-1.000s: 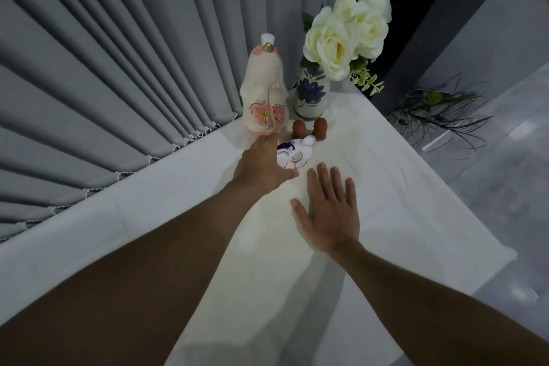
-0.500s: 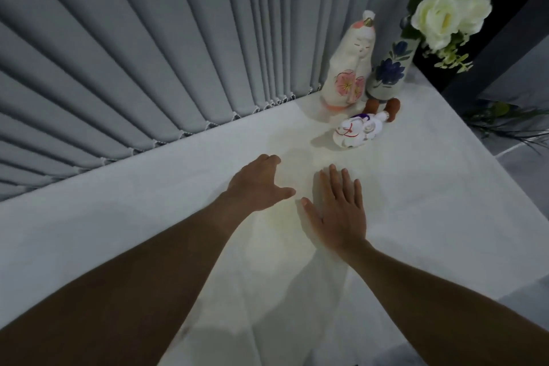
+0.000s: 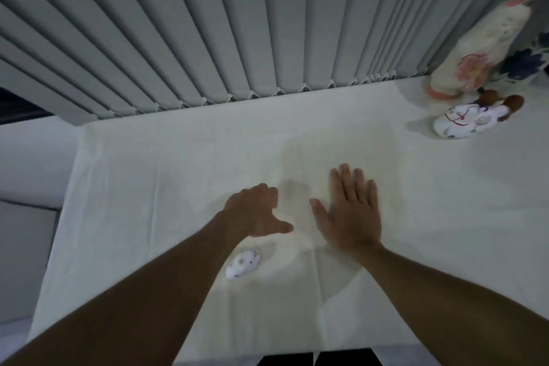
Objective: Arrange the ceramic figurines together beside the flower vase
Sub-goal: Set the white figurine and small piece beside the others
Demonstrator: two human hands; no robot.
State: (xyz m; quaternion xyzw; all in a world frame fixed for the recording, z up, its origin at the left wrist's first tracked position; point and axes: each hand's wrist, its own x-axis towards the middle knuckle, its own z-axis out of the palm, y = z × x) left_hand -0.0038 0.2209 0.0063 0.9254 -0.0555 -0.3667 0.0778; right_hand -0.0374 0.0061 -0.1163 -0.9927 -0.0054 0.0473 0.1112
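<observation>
A tall cream figurine (image 3: 472, 50) with a pink flower stands at the far right, against the blue-flowered vase (image 3: 524, 64), which is cut off by the frame edge. In front of it lies a small white figurine (image 3: 463, 122) with brown feet, on its side. Another small spotted white figurine (image 3: 242, 264) lies near the table's front, partly under my left forearm. My left hand (image 3: 255, 211) hovers over the white cloth, fingers loosely curled and empty. My right hand (image 3: 350, 211) rests flat on the cloth, fingers spread, holding nothing.
Grey vertical blinds (image 3: 237, 24) run along the table's far edge. The white tablecloth (image 3: 148, 187) ends at the left edge, where a pale surface sits lower. The table's front edge (image 3: 267, 356) shows dark gaps below.
The view has swung left, so the vase group slid to the far right. My left hand drew back from the white figurine, which stays lying there. The spotted figurine came into view.
</observation>
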